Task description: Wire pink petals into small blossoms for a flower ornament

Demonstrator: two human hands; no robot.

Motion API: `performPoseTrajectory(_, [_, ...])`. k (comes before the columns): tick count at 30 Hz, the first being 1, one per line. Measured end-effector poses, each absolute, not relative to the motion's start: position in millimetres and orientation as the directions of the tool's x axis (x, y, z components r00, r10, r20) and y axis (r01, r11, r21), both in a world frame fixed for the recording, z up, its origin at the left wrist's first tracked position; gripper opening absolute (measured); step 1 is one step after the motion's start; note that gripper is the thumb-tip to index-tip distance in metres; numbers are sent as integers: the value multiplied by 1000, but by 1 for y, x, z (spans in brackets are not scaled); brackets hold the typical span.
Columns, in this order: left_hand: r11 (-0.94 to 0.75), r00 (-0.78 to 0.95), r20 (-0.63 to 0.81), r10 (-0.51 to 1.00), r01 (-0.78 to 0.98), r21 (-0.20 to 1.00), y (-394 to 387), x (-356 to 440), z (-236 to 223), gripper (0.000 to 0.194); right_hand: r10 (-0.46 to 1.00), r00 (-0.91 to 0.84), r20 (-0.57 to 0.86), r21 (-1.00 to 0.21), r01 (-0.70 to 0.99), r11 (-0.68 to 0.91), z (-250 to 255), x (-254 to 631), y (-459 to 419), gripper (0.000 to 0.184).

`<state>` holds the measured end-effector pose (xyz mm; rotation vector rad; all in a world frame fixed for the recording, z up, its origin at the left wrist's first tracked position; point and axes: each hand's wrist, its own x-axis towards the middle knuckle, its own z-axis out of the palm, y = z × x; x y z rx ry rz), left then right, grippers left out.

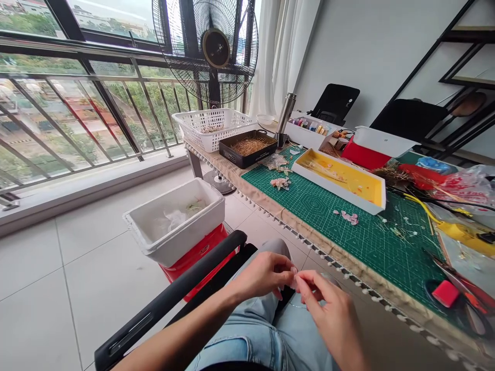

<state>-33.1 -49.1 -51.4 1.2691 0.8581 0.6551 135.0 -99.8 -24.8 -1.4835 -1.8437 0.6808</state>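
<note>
Above my lap, my left hand [265, 274] and my right hand [328, 304] meet, fingertips pinched close together. Between them shows a small pale pink petal [294, 270]; most of it is hidden by the fingers. On the green cutting mat [309, 203] beside me lie loose pink petals [350, 218] and a small heap of pinkish petals [280, 183]. A white tray with a yellow bottom [363, 185] rests on the mat, with thin pale pieces in it.
A white bin [176, 237] with a red bag stands left of the black armrest [170, 304]. At the back are a black box of dried stalks [247, 149], a white basket [212, 136] and a fan [214, 49]. Scissors [456, 273] and a yellow glue gun [464, 234] lie right.
</note>
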Motion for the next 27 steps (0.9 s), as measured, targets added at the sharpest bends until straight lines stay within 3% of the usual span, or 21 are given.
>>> performPoseTrajectory(2, [237, 555, -190, 810, -15, 971, -50, -33, -47, 18, 965, -150, 214, -761, 594, 260, -29, 135, -101, 17])
performPoseTrajectory(4, [273, 561, -204, 803, -42, 961, -50, -33, -44, 17, 976, -81, 203, -855, 471, 217, -33, 139, -101, 18])
performPoseTrajectory(7, [320, 598, -217, 772, -70, 945, -51, -32, -44, 18, 999, 16, 47, -983, 178, 44, -44, 147, -102, 42])
performPoseTrajectory(9, [329, 621, -213, 754, -77, 941, -52, -31, -45, 20, 993, -72, -89, -993, 88, -83, -53, 150, -102, 46])
performPoseTrajectory(13, [329, 626, -216, 749, -69, 942, -53, -31, -41, 24, 975, -187, -119, -950, 308, -57, -68, 154, -99, 40])
performPoseTrajectory(17, [358, 658, -198, 726, -116, 926, -56, -34, -29, 28, 994, -102, -27, -854, 520, 30, -77, 169, -92, 38])
performPoseTrajectory(20, [358, 689, -172, 704, -135, 924, -61, -34, -24, 28, 999, 7, 52, -716, 698, 32, -81, 180, -88, 32])
performPoseTrajectory(24, [245, 642, -113, 758, -120, 962, -67, -31, -21, 23, 985, 72, 157, -548, 836, 27, -79, 187, -80, 35])
performPoseTrajectory(27, [68, 556, -60, 829, 7, 998, -70, -31, -17, 19, 970, 95, 223, -465, 885, 20, -63, 194, -68, 36])
